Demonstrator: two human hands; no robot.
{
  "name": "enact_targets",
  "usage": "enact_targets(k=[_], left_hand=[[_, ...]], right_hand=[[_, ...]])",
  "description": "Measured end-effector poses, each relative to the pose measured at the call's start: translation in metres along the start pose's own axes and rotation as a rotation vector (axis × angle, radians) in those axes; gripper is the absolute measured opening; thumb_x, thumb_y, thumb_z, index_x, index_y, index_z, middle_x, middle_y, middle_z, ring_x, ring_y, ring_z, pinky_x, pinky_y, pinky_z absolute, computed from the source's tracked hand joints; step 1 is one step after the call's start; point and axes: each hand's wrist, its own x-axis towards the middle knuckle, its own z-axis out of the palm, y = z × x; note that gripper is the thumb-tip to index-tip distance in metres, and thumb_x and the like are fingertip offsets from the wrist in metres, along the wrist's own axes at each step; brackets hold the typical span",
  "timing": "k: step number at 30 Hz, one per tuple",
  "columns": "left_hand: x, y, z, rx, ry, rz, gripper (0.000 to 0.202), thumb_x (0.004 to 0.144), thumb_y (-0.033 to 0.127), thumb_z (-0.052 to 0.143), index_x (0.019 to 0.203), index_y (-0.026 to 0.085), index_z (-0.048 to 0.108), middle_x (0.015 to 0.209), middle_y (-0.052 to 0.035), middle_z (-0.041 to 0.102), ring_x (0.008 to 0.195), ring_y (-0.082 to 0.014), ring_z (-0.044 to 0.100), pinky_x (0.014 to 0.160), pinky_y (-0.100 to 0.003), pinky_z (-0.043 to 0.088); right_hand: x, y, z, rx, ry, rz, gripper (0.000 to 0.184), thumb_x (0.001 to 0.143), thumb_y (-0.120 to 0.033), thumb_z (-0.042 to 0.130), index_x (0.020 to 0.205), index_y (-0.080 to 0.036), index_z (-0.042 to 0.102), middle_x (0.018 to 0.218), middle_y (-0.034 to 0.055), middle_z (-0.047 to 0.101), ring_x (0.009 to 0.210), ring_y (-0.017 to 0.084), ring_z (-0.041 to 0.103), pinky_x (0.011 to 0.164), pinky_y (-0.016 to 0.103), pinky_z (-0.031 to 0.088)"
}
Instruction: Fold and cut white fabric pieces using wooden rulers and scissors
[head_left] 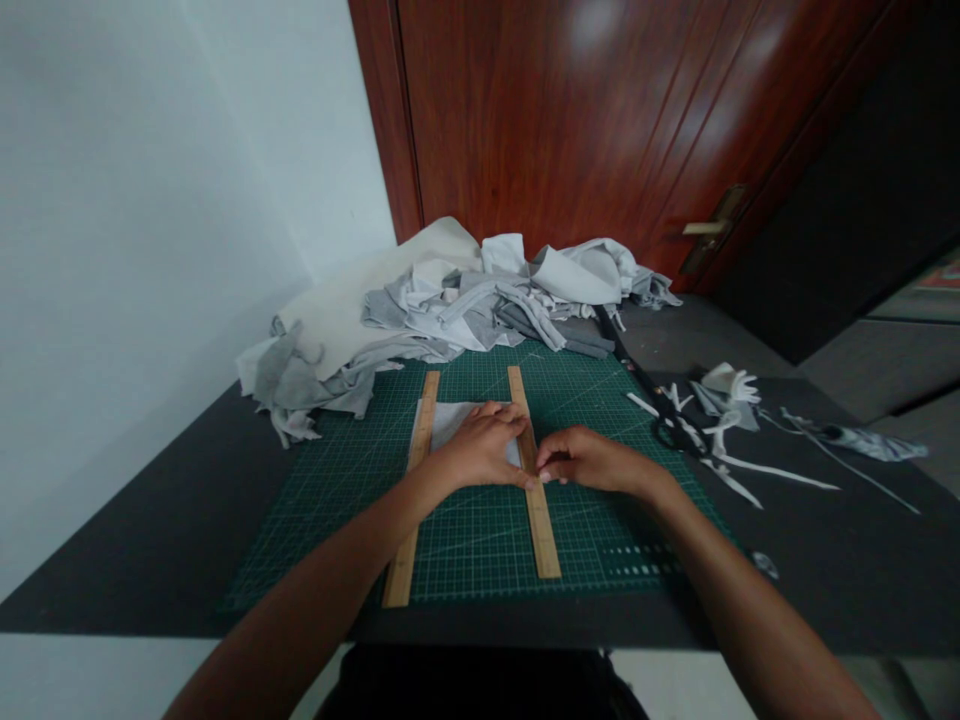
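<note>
A green cutting mat (337,500) lies on the dark table. Two wooden rulers lie on it, one on the left (409,520) and one on the right (534,490), with a small white fabric piece (450,420) between them. My left hand (480,450) rests flat on the fabric, fingers stretched toward the right ruler. My right hand (585,460) sits just right of that ruler with its fingers curled, fingertips touching the ruler's edge. Whether anything is in it is hidden.
A heap of grey and white fabric scraps (450,310) lies at the mat's far edge. Black scissors (671,425) and thin white fabric strips (757,470) lie right of the mat. A brown door (600,120) stands behind the table.
</note>
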Motion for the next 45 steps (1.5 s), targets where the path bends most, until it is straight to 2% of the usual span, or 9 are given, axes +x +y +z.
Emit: enact_targets(k=[5, 11, 19, 25, 32, 36, 40, 45], left_hand=[[0.0, 0.001, -0.001, -0.003, 0.001, -0.006, 0.083, 0.067, 0.073, 0.077, 0.13, 0.021, 0.061, 0.144, -0.0107, 0.053, 0.133, -0.0354, 0.044, 0.109, -0.045, 0.037], [0.0, -0.001, 0.0, 0.001, 0.011, 0.015, 0.083, 0.068, 0.073, 0.077, 0.131, 0.021, 0.06, 0.145, -0.01, 0.052, 0.132, -0.0344, 0.045, 0.109, -0.044, 0.038], [0.001, 0.004, -0.004, 0.003, -0.027, -0.013, 0.075, 0.072, 0.069, 0.075, 0.13, 0.024, 0.061, 0.148, -0.009, 0.05, 0.132, -0.0354, 0.044, 0.108, -0.047, 0.038], [0.001, 0.005, -0.005, 0.013, -0.027, -0.01, 0.073, 0.071, 0.067, 0.078, 0.127, 0.022, 0.062, 0.146, -0.009, 0.051, 0.13, -0.0354, 0.045, 0.107, -0.047, 0.039], [0.001, 0.002, -0.003, -0.001, -0.015, -0.006, 0.081, 0.071, 0.072, 0.075, 0.133, 0.022, 0.058, 0.146, -0.0099, 0.05, 0.133, -0.0353, 0.044, 0.109, -0.045, 0.037], [0.0, 0.003, -0.003, -0.027, 0.003, -0.003, 0.076, 0.07, 0.069, 0.077, 0.128, 0.024, 0.059, 0.143, -0.0084, 0.053, 0.13, -0.0342, 0.046, 0.107, -0.045, 0.038], [-0.001, 0.003, -0.002, -0.063, 0.023, -0.038, 0.083, 0.064, 0.069, 0.08, 0.129, 0.023, 0.055, 0.139, -0.0094, 0.055, 0.128, -0.0347, 0.047, 0.104, -0.046, 0.04], [-0.002, 0.001, 0.0, -0.086, 0.035, -0.039, 0.083, 0.065, 0.068, 0.08, 0.13, 0.023, 0.053, 0.137, -0.0109, 0.056, 0.131, -0.0357, 0.046, 0.105, -0.047, 0.039]], right_hand=[[-0.001, -0.002, 0.001, -0.011, 0.017, -0.007, 0.01, 0.085, -0.023, 0.065, 0.084, -0.016, 0.073, 0.071, -0.0009, 0.065, 0.065, 0.013, 0.056, 0.06, 0.023, 0.04], [0.0, 0.004, 0.001, 0.073, -0.039, 0.017, 0.01, 0.085, -0.025, 0.066, 0.084, -0.017, 0.072, 0.067, -0.0022, 0.062, 0.062, 0.013, 0.055, 0.058, 0.023, 0.041], [0.004, 0.008, 0.001, 0.034, 0.052, -0.012, 0.009, 0.085, -0.024, 0.063, 0.081, -0.018, 0.069, 0.069, -0.0018, 0.063, 0.063, 0.014, 0.057, 0.061, 0.025, 0.043], [0.004, 0.005, 0.002, -0.087, 0.12, -0.059, 0.01, 0.087, -0.021, 0.06, 0.084, -0.017, 0.069, 0.074, -0.0007, 0.065, 0.067, 0.014, 0.056, 0.064, 0.025, 0.041], [0.001, 0.001, 0.001, -0.045, 0.009, -0.018, 0.011, 0.086, -0.024, 0.062, 0.085, -0.017, 0.071, 0.072, -0.0014, 0.064, 0.066, 0.013, 0.055, 0.063, 0.024, 0.04], [0.003, 0.0, 0.003, -0.067, 0.077, -0.045, 0.01, 0.088, -0.021, 0.06, 0.084, -0.017, 0.069, 0.072, -0.0013, 0.065, 0.066, 0.014, 0.057, 0.064, 0.025, 0.042], [0.005, 0.003, 0.003, -0.18, 0.165, -0.102, 0.01, 0.09, -0.018, 0.06, 0.088, -0.018, 0.069, 0.08, 0.0011, 0.068, 0.071, 0.015, 0.06, 0.068, 0.026, 0.044], [0.008, 0.01, 0.002, -0.267, 0.236, -0.206, 0.014, 0.096, -0.02, 0.056, 0.091, -0.019, 0.069, 0.087, 0.0044, 0.069, 0.079, 0.018, 0.064, 0.075, 0.029, 0.047]])
